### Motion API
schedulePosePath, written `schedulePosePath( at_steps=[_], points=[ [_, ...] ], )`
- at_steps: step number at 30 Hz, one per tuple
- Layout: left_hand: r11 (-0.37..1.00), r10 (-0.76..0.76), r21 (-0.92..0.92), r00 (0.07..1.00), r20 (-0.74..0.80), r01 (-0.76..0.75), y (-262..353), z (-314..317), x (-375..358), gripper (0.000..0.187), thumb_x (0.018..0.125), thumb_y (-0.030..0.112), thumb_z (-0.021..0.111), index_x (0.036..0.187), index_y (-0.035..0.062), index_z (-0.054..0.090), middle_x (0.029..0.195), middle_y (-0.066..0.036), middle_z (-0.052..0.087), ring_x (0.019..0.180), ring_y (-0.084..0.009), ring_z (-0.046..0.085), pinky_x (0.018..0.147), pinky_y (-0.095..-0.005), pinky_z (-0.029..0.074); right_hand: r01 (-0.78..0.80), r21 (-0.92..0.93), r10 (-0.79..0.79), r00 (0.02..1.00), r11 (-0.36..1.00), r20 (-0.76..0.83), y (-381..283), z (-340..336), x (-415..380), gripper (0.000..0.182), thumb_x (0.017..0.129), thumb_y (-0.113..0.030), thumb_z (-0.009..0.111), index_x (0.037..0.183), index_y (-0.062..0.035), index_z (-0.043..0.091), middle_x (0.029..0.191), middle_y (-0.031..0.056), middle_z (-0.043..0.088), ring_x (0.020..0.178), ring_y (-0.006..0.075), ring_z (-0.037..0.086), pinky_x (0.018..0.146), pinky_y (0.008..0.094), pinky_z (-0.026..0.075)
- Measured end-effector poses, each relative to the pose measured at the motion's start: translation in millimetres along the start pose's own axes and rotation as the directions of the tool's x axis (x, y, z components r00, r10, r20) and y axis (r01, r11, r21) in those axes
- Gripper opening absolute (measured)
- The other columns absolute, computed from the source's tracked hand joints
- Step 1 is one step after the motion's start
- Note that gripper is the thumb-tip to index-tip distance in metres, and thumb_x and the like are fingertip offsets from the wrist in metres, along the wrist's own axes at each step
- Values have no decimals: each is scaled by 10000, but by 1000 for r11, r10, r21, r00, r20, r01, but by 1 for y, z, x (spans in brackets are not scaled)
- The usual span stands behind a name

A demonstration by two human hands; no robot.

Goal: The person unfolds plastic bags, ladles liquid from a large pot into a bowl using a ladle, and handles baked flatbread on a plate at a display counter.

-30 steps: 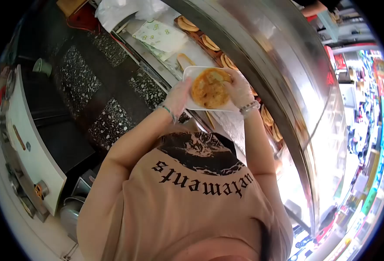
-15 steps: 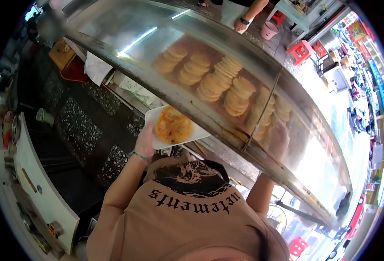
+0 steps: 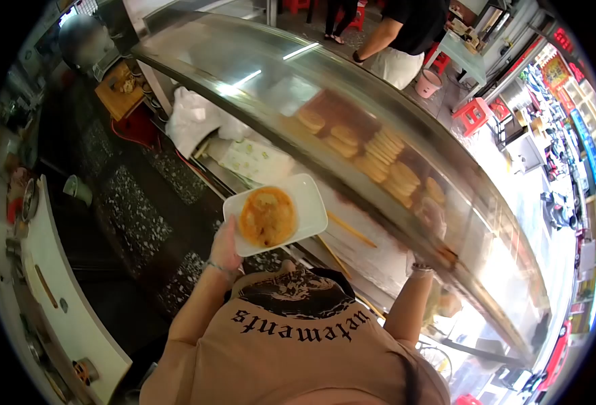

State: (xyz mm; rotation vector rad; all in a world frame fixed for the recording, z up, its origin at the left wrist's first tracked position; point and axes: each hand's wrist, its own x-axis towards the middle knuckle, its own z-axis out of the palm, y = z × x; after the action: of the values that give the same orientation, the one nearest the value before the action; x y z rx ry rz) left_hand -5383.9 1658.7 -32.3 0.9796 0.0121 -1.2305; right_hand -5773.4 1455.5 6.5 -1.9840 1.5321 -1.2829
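Observation:
In my left hand (image 3: 226, 244) is a white rectangular tray (image 3: 309, 202), gripped by its near-left edge. A round orange-brown pancake (image 3: 267, 216) lies flat on the tray's left half. My right hand (image 3: 431, 217) reaches in behind the glass of a display case (image 3: 298, 145), close to the nearest of the round pale flatbreads (image 3: 381, 156) stacked in rows. Glare and the glass blur its fingers, and I cannot tell whether it holds one. A bracelet circles each wrist.
Below the glass, a wooden stick (image 3: 352, 229) lies on the counter, with a patterned sheet (image 3: 252, 160) and white plastic bags (image 3: 193, 121) farther left. A person (image 3: 406, 34) stands beyond the case. A white worktop (image 3: 62, 290) runs along the left side.
The tray has turned and come out from under the case frame, showing more of its surface. My view has shifted; fewer flatbreads show through the glass. The person beyond shows more fully.

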Motion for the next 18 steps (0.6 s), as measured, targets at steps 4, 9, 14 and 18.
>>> schedulePosePath(
  at_steps=[4, 9, 14, 18],
  points=[
    [995, -10, 100, 1000, 6, 9, 61, -59, 3, 410, 1000, 293, 390, 1291, 6, 427, 1246, -117, 548, 1098, -263, 577, 918, -412, 496, 460, -546, -452, 878, 700, 159, -47, 79, -24, 273, 821, -144, 608, 1065, -22, 613, 1037, 176, 630, 972, 327, 592, 848, 381, 472],
    [984, -61, 167, 998, -30, 65, 132, -133, 12, 392, 998, 257, 389, 1285, -8, 425, 1234, -116, 555, 1075, -252, 589, 898, -399, 506, 260, -65, -241, 947, 963, 214, -239, 167, -30, 231, 799, -34, 590, 1027, -28, 627, 997, 161, 650, 908, 289, 615, 773, 375, 475],
    [966, -82, 247, 997, -17, 83, 187, -166, 25, 361, 983, 219, 407, 1258, -12, 439, 1212, -128, 564, 1055, -249, 601, 883, -381, 517, 601, 141, -594, 799, 787, -89, -292, 171, -46, 181, 759, 24, 537, 902, -28, 635, 905, 181, 658, 716, 280, 640, 562, 302, 498],
    [966, -73, 251, 997, 27, 64, 202, -187, 46, 358, 960, 191, 444, 1268, 8, 436, 1218, -124, 558, 1050, -255, 602, 885, -385, 515, 731, -174, -690, 499, 660, -524, -324, 123, -38, 268, 890, -126, 410, 940, 13, 633, 939, 160, 658, 804, 231, 637, 700, 334, 538]
  ],
)
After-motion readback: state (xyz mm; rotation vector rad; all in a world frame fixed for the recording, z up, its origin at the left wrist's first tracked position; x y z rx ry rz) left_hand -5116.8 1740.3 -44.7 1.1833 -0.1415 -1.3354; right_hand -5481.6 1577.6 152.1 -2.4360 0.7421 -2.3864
